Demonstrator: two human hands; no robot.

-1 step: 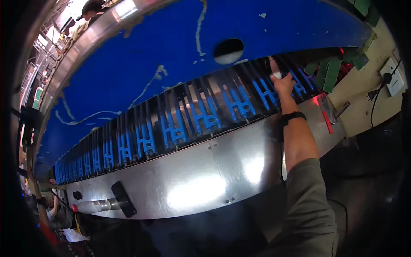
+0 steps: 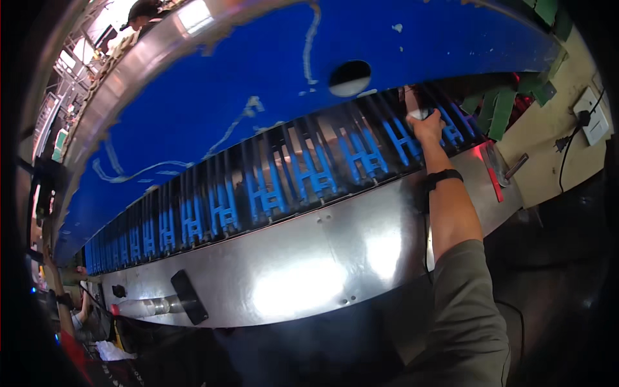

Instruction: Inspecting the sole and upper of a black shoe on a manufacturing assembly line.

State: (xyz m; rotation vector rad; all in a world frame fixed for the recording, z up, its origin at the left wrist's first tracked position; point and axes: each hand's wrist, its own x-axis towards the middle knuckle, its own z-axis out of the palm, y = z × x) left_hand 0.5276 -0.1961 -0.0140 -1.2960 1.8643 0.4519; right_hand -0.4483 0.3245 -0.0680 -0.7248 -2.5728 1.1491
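My right hand [image 2: 425, 126] reaches from the lower right into the gap between a blue panel [image 2: 213, 84] and a metal ledge [image 2: 303, 255]. Its fingers are closed around a small whitish object [image 2: 418, 114], mostly hidden by the hand, so its kind cannot be made out. A dark band circles the wrist. Around the hand, a long row of blue fork-shaped holders [image 2: 316, 177] with dark upper bars runs off to the left. The hand is above the holders near the row's right end. My left hand is out of view.
A red-handled tool [image 2: 495, 184] lies at the ledge's right end, by green strips [image 2: 500, 113] and a wall socket [image 2: 590, 116] with a plug. A clear bottle [image 2: 142, 307] with a red cap and a black bar-shaped object [image 2: 189, 298] lie at the ledge's left. A person [image 2: 140, 14] is at upper left.
The whole view has shifted slightly, with the panel and holders appearing a little farther right. My right hand keeps its place and its grip on the whitish object.
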